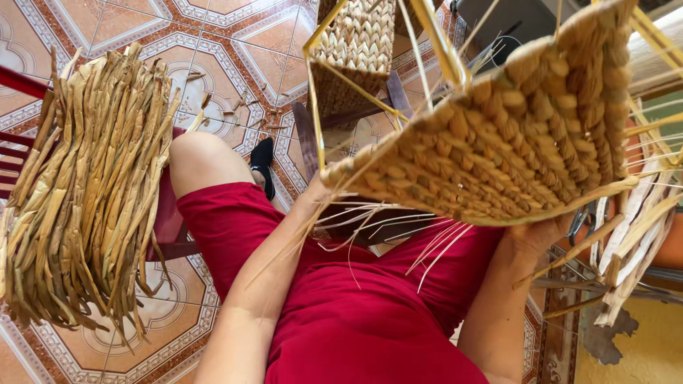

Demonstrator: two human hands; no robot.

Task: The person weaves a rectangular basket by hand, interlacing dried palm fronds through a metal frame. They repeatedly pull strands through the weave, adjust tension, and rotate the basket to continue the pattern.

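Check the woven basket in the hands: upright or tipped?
Tipped. The woven basket is held up off the lap at a slant by the right hand, its woven wall facing the camera; left hand mostly hidden behind it.

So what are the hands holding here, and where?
A woven basket on a wire frame: the right hand grips its lower edge; the left hand is hidden behind its left corner.

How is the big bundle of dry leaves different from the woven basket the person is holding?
The bundle of dry strips is loose, with long flat pieces hanging side by side; the woven basket has its strands plaited tightly into rows. The bundle drapes over a red chair, while the basket is held up by both hands, the right hand under its edge. Both are the same straw colour.
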